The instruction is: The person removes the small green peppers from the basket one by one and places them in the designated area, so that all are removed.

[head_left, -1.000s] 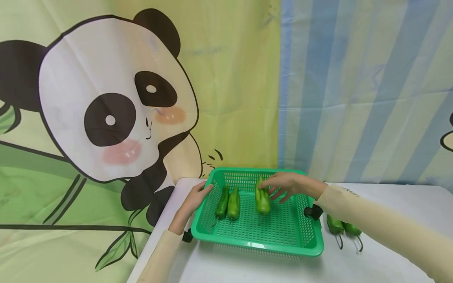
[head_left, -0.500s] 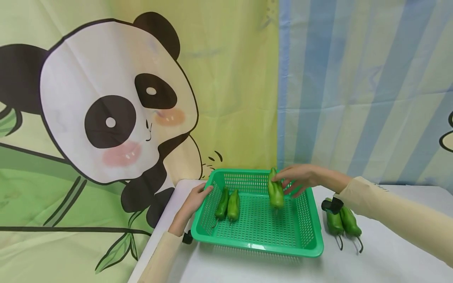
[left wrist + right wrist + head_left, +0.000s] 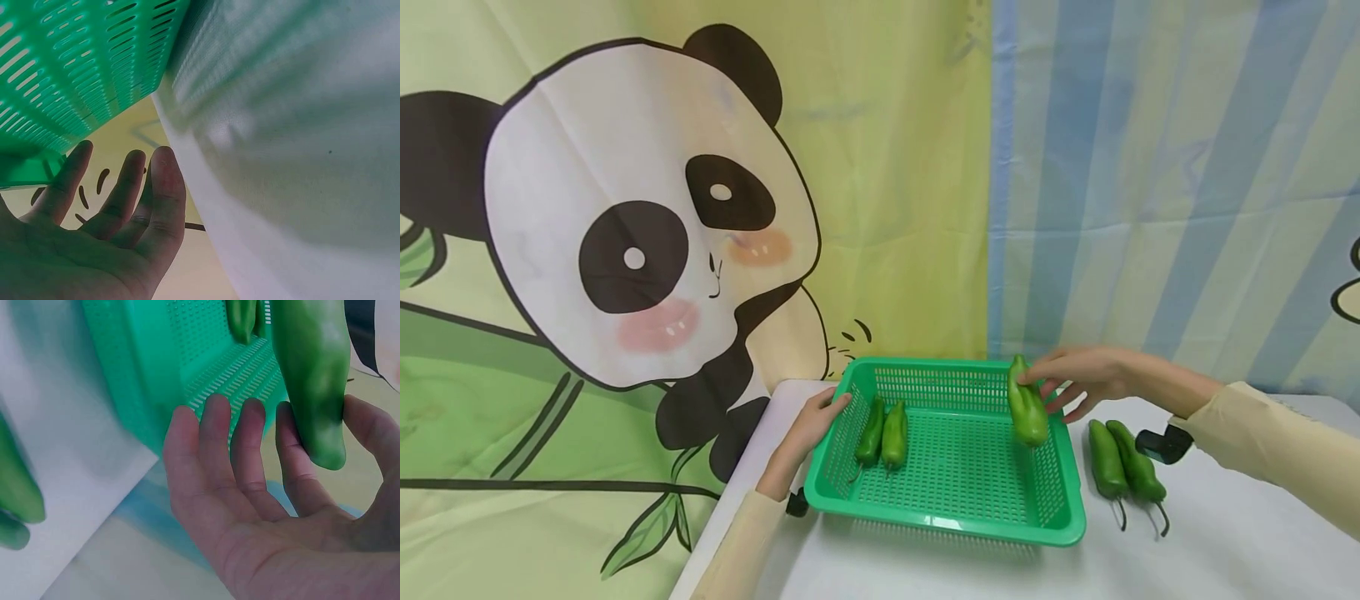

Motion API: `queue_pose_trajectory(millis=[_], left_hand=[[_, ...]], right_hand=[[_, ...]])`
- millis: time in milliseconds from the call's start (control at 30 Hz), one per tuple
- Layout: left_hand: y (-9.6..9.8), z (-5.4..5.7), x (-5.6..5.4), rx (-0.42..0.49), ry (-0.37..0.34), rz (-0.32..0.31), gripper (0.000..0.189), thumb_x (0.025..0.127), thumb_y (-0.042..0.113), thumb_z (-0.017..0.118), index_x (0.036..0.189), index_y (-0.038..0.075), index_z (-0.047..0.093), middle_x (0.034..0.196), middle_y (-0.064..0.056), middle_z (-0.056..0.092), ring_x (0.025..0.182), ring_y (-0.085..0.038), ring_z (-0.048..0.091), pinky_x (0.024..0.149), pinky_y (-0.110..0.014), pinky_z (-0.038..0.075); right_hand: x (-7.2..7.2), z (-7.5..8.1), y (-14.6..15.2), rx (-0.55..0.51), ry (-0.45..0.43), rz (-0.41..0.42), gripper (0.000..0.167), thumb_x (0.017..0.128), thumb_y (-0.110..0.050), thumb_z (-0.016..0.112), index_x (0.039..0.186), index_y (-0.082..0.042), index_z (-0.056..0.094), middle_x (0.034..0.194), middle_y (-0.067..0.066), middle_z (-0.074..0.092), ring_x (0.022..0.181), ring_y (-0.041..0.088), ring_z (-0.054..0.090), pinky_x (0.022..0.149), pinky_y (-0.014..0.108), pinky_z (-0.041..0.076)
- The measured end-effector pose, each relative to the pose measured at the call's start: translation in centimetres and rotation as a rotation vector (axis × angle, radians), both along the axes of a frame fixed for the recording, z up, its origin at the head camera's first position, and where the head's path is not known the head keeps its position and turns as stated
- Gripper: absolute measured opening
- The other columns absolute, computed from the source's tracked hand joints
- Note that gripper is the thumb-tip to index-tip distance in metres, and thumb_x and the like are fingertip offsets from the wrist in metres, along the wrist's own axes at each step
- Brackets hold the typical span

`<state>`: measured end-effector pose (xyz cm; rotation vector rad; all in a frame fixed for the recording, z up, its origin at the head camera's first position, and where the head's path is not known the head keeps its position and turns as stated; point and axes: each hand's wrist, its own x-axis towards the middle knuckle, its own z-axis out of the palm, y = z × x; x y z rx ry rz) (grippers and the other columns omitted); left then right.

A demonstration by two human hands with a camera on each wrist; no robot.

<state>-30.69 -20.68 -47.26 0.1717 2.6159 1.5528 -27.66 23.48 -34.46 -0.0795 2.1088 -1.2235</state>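
My right hand (image 3: 1093, 375) pinches a green pepper (image 3: 1028, 412) between thumb and index finger near its narrow tip. The pepper hangs over the right end of a green plastic basket (image 3: 940, 522), thick end down. In the right wrist view the other fingers (image 3: 215, 437) spread loosely, away from the pepper. At the basket's left side rests my left hand (image 3: 811, 421), thumb at the rim; the left wrist view shows its fingers (image 3: 165, 187) straight beside the perforated wall. Two more peppers, a darker one (image 3: 870, 433) and a lighter one (image 3: 895, 437), lie inside at the left.
On the white table (image 3: 1195, 550), right of the basket, two green peppers lie side by side, one nearer the basket (image 3: 1107, 458) and one farther right (image 3: 1138, 468). A curtain printed with a panda (image 3: 647, 167) hangs right behind the table.
My right hand has lifted the pepper from the basket's middle and carried it right, to the right-hand wall. The left hand and the basket have stayed put.
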Motion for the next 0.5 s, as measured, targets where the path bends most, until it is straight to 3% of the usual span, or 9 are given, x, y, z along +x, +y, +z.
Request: queue_pose_trajectory(millis=[100,367,500], left_hand=[[0.0,0.0,0.0,0.002,-0.006,0.002,0.045,0.104,0.044,0.053,0.141,0.019,0.059,0.127,-0.011,0.067,0.1,-0.019,0.066,0.088,-0.038,0.054],[0.0,-0.3,-0.2,-0.002,-0.005,0.009,0.047,0.103,0.045,0.053,0.141,0.018,0.06,0.126,-0.011,0.067,0.098,-0.019,0.066,0.085,-0.036,0.054],[0.0,-0.4,-0.3,-0.007,-0.004,0.01,0.047,0.103,0.045,0.053,0.141,0.018,0.06,0.126,-0.011,0.067,0.099,-0.019,0.066,0.085,-0.036,0.054]], right_hand=[[0.3,-0.1,0.8,0.002,-0.001,-0.001,0.04,0.098,-0.04,0.063,0.122,-0.008,0.058,0.107,0.009,0.052,0.098,0.025,0.066,0.085,0.045,0.057],[0.9,-0.3,3.1,-0.003,-0.018,0.025,0.054,0.1,-0.04,0.06,0.138,-0.003,0.05,0.126,0.017,0.053,0.109,0.026,0.066,0.089,0.047,0.056],[1.2,-0.4,4.4,-0.008,-0.02,0.024,0.052,0.101,-0.039,0.058,0.138,-0.003,0.052,0.128,0.017,0.055,0.11,0.025,0.066,0.09,0.046,0.056]])
